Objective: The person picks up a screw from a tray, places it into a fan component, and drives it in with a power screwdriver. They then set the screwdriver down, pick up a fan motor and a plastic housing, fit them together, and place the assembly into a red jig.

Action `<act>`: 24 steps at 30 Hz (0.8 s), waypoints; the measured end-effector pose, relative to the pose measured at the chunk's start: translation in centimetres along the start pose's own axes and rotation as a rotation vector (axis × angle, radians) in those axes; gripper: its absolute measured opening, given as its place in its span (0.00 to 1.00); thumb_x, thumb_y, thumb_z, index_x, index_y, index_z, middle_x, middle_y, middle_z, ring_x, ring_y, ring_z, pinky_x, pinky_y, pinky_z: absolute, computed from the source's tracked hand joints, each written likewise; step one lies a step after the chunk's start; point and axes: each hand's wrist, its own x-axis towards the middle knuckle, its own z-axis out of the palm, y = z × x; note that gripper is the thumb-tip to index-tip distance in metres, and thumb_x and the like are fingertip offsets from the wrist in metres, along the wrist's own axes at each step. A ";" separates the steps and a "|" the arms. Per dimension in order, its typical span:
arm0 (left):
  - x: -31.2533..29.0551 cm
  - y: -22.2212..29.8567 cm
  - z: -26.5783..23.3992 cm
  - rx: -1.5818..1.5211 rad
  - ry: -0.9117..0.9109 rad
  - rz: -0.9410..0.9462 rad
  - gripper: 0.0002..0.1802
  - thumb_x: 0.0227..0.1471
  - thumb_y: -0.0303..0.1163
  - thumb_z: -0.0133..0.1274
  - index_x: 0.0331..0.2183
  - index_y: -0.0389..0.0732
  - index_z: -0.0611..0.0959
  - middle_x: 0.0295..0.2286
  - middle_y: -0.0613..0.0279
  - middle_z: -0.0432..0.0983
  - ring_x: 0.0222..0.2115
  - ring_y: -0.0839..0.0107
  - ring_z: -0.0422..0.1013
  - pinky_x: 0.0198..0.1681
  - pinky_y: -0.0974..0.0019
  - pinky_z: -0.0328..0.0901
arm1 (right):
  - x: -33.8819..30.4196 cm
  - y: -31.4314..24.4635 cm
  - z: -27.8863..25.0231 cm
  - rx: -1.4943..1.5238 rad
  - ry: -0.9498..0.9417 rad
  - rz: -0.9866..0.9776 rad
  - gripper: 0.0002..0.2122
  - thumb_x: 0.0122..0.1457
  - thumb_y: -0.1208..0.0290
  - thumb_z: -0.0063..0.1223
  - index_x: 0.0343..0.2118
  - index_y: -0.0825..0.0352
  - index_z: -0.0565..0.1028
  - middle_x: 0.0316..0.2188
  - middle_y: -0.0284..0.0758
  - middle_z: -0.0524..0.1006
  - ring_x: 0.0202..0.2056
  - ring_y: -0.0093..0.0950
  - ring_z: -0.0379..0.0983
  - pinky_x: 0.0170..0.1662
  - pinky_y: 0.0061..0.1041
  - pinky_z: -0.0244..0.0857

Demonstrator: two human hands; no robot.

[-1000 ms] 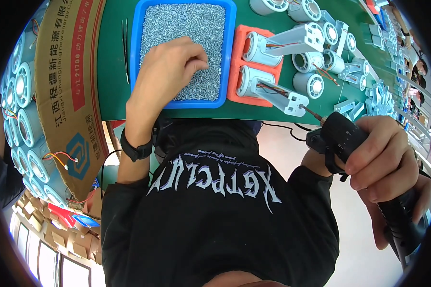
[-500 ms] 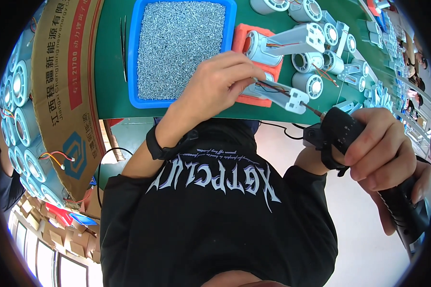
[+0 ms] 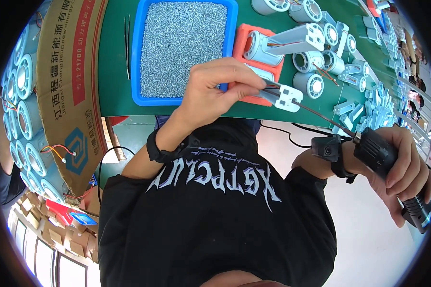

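My left hand [image 3: 220,87] pinches a light blue plastic housing with an arm [image 3: 289,98], thumb and forefinger on the arm near the round body. Thin wires run along this arm, and its square end plate with holes faces right. The round body sits at a red foam block [image 3: 244,36], partly hidden behind my fingers. My right hand [image 3: 409,167] is wrapped around a black electric screwdriver [image 3: 376,150]. Its long thin bit [image 3: 323,116] reaches up-left to the end plate; whether the tip sits inside a hole, I cannot tell. A second housing [image 3: 263,48] lies in the foam just beyond.
A blue tray [image 3: 136,71] full of small screws [image 3: 182,48] stands left of the foam, with tweezers [image 3: 127,48] beside it. A cardboard sheet [image 3: 72,95] separates stacked housings [image 3: 26,119] at far left. More housings [image 3: 314,85] and loose arm pieces [image 3: 378,107] lie right.
My right hand and the screwdriver have moved right and down, showing more of the bit. The held arm's end plate has shifted slightly left and turned. My left hand keeps its pinch.
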 end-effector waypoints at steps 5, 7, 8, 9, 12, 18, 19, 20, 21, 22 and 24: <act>-0.2 -0.5 0.0 -0.075 -0.041 -0.005 0.07 0.42 0.18 0.60 0.28 0.36 0.85 0.27 0.59 0.80 0.30 0.71 0.75 0.34 0.71 0.68 | 0.1 0.4 -0.2 -0.036 -0.025 0.015 0.17 0.47 0.59 0.67 0.35 0.61 0.73 0.19 0.27 0.76 0.18 0.20 0.75 0.24 0.18 0.76; -0.4 -0.4 0.2 -0.070 -0.025 -0.031 0.07 0.42 0.18 0.60 0.29 0.36 0.85 0.27 0.60 0.81 0.29 0.71 0.75 0.33 0.71 0.69 | 0.1 0.5 -0.3 -0.033 -0.017 0.015 0.17 0.47 0.59 0.67 0.35 0.61 0.73 0.19 0.27 0.76 0.18 0.20 0.75 0.24 0.18 0.76; -0.4 -0.3 0.3 -0.068 -0.018 -0.044 0.07 0.41 0.18 0.61 0.29 0.37 0.85 0.27 0.61 0.81 0.29 0.71 0.75 0.33 0.72 0.69 | 0.1 0.4 -0.3 -0.034 -0.026 0.016 0.17 0.48 0.59 0.67 0.35 0.61 0.73 0.19 0.27 0.76 0.18 0.20 0.75 0.24 0.18 0.76; -0.4 -0.3 0.3 -0.068 -0.018 -0.043 0.07 0.41 0.18 0.61 0.29 0.37 0.85 0.27 0.61 0.81 0.29 0.71 0.75 0.33 0.72 0.69 | 0.2 0.4 -0.3 -0.036 -0.034 0.017 0.17 0.48 0.59 0.67 0.35 0.61 0.73 0.20 0.27 0.76 0.18 0.20 0.75 0.24 0.18 0.76; -0.4 0.0 0.6 -0.058 -0.032 -0.087 0.06 0.42 0.17 0.60 0.28 0.35 0.84 0.27 0.59 0.80 0.30 0.71 0.75 0.34 0.71 0.68 | 0.3 0.3 -0.6 -0.016 -0.041 0.028 0.19 0.46 0.54 0.67 0.34 0.60 0.74 0.19 0.26 0.76 0.17 0.18 0.74 0.24 0.17 0.76; -0.6 -0.2 1.0 -0.053 0.010 -0.047 0.07 0.43 0.16 0.59 0.29 0.35 0.85 0.28 0.59 0.79 0.30 0.70 0.74 0.33 0.71 0.68 | 0.4 0.3 -0.1 0.023 -0.036 -0.004 0.20 0.44 0.51 0.68 0.33 0.60 0.75 0.17 0.25 0.75 0.15 0.16 0.73 0.22 0.14 0.74; -0.8 -0.3 0.9 -0.060 0.010 -0.060 0.08 0.43 0.16 0.58 0.30 0.36 0.85 0.28 0.59 0.80 0.30 0.70 0.75 0.32 0.71 0.68 | 0.4 0.5 0.2 0.005 -0.047 -0.008 0.20 0.44 0.51 0.68 0.33 0.60 0.75 0.17 0.25 0.75 0.15 0.16 0.73 0.22 0.14 0.74; -0.8 -0.4 0.9 -0.068 0.007 -0.070 0.09 0.43 0.16 0.58 0.30 0.37 0.86 0.28 0.59 0.80 0.30 0.70 0.75 0.32 0.71 0.68 | 0.4 0.9 0.5 0.017 -0.028 -0.019 0.20 0.44 0.54 0.68 0.33 0.61 0.74 0.17 0.25 0.75 0.15 0.17 0.73 0.21 0.14 0.74; -0.8 -0.4 1.0 -0.081 -0.004 -0.051 0.09 0.43 0.16 0.58 0.30 0.37 0.86 0.28 0.59 0.80 0.30 0.70 0.75 0.32 0.71 0.68 | 0.3 1.2 0.7 0.028 -0.010 -0.030 0.19 0.44 0.56 0.68 0.33 0.62 0.74 0.17 0.26 0.74 0.15 0.17 0.72 0.21 0.15 0.74; -1.0 -0.4 0.9 -0.078 0.003 -0.063 0.09 0.43 0.16 0.58 0.30 0.37 0.86 0.28 0.60 0.80 0.30 0.71 0.75 0.32 0.71 0.68 | 0.4 1.3 0.8 0.039 0.007 -0.042 0.18 0.44 0.59 0.69 0.34 0.62 0.74 0.16 0.27 0.74 0.14 0.18 0.72 0.20 0.15 0.74; -1.3 -0.2 0.8 -0.059 0.025 -0.102 0.10 0.43 0.16 0.57 0.31 0.37 0.86 0.28 0.60 0.80 0.29 0.71 0.75 0.32 0.70 0.68 | 0.1 1.4 0.9 0.040 -0.005 -0.051 0.18 0.44 0.60 0.69 0.34 0.63 0.74 0.16 0.27 0.74 0.14 0.18 0.72 0.19 0.15 0.73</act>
